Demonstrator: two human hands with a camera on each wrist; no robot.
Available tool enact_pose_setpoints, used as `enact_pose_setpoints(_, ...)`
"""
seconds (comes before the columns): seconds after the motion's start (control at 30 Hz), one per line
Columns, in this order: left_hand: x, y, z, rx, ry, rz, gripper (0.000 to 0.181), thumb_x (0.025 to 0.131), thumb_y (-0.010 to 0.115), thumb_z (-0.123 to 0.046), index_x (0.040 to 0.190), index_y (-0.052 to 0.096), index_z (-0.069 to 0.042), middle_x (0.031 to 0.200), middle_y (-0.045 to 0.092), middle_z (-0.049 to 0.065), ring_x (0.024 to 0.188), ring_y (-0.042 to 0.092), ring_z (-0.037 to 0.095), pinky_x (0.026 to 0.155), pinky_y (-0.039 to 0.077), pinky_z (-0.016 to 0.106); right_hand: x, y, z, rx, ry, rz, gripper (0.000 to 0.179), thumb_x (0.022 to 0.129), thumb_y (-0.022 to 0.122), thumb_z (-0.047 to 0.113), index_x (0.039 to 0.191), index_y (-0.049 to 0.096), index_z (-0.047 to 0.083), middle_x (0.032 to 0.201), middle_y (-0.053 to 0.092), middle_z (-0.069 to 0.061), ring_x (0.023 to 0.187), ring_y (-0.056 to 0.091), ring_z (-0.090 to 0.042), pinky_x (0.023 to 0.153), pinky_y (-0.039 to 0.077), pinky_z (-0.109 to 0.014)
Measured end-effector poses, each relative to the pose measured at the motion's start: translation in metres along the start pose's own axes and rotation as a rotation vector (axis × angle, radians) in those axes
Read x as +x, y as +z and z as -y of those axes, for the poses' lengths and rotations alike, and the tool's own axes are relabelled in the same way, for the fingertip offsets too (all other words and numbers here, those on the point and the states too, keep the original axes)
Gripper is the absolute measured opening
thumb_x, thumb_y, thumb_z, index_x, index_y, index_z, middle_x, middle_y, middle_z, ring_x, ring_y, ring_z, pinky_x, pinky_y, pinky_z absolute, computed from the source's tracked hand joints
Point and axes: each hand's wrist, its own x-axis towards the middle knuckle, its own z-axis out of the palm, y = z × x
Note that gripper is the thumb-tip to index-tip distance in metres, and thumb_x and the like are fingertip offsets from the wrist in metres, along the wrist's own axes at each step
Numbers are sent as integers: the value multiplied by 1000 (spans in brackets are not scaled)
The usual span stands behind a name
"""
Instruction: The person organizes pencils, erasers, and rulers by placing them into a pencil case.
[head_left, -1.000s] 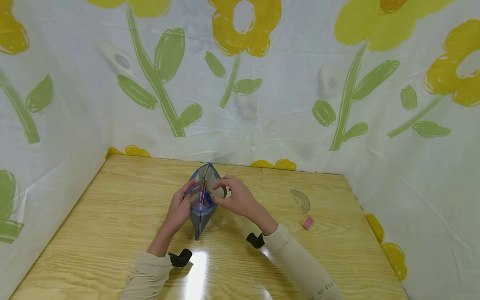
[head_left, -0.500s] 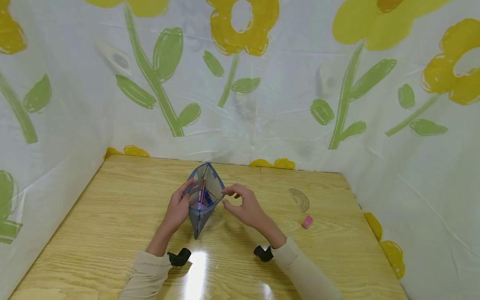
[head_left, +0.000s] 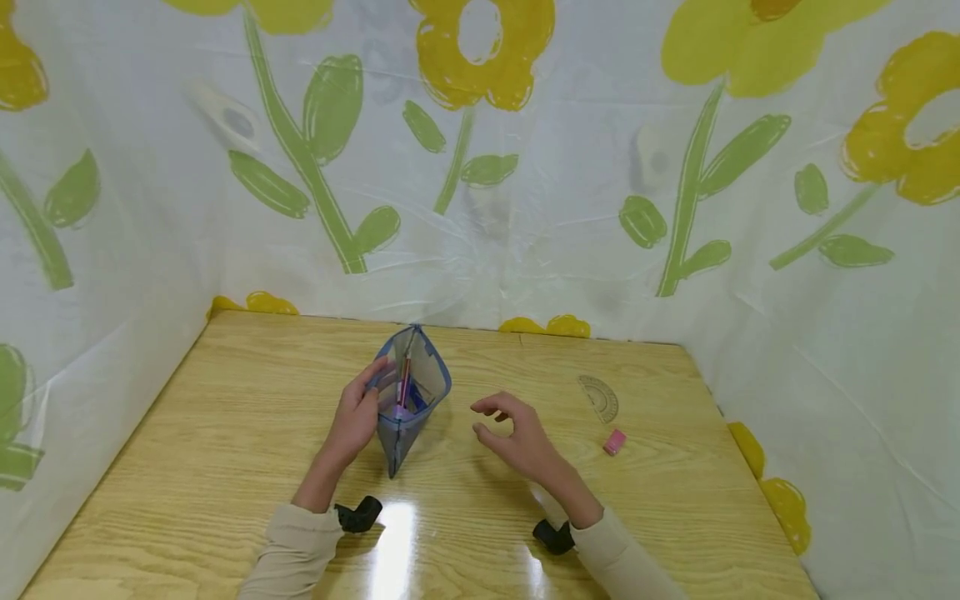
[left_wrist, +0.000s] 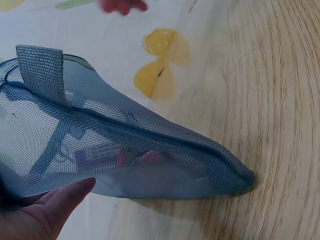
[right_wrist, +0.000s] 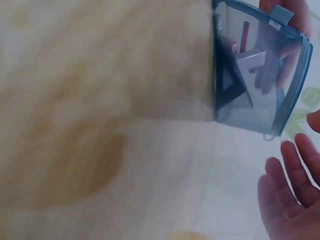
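My left hand [head_left: 356,414] grips the left side of a blue mesh zip pouch [head_left: 401,442], whose mouth gapes upward. Inside the pouch a red pencil [head_left: 406,382] stands tilted beside a purple-and-white item [head_left: 401,412] and something dark blue. Through the mesh in the right wrist view, a dark triangular shape [right_wrist: 232,92] shows against the pouch wall. To the right of the pouch and apart from it, my right hand [head_left: 517,435] hovers over the table with fingers loosely bent, holding nothing. Its fingers [left_wrist: 122,6] also show blurred at the top of the left wrist view.
On the wooden table [head_left: 247,417], a clear protractor [head_left: 599,400] lies right of the right hand, with a pink eraser [head_left: 615,442] just in front of it. A white flower-printed cloth [head_left: 540,250] walls the table at the back and both sides.
My right hand has withdrawn from the pouch's mouth, moving right and toward me, its fingers loosening. The left hand and the pouch have stayed nearly still.
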Motion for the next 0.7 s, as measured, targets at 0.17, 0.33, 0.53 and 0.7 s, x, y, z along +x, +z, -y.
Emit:
enact_pose_setpoints(0.17, -1, -1, -1, -18, -2, 0, 54, 104, 19, 1, 158, 22, 6, 159, 32, 28, 147, 34, 44, 115, 38, 55, -24, -11, -8, -40, 42, 33, 28, 97, 69, 15, 122, 69, 5, 119, 69, -14, 106, 62, -33, 89, 55, -49)
enact_pose_setpoints(0.33, -1, 0, -1, -37, 3, 2, 54, 105, 18, 1, 158, 22, 7, 159, 31, 29, 147, 34, 45, 115, 38, 55, -46, -25, -13, -81, 92, 31, 30, 94, 72, 13, 123, 68, 4, 120, 69, -12, 106, 63, -31, 89, 56, -48)
enact_pose_setpoints(0.53, -1, 2, -2, -34, 0, 8, 54, 105, 17, 0, 159, 21, 6, 160, 31, 29, 147, 34, 45, 116, 37, 56, -62, -43, -19, -136, 101, -23, 33, 92, 74, 9, 123, 68, 2, 119, 70, -13, 105, 64, -32, 88, 55, -44)
enact_pose_setpoints(0.7, -1, 3, -2, -33, -7, 12, 54, 105, 17, 1, 159, 20, 7, 159, 30, 29, 147, 33, 45, 116, 37, 56, -74, -55, -23, -175, 129, -56, 34, 91, 75, 9, 124, 68, 3, 118, 70, -13, 104, 64, -32, 88, 55, -41)
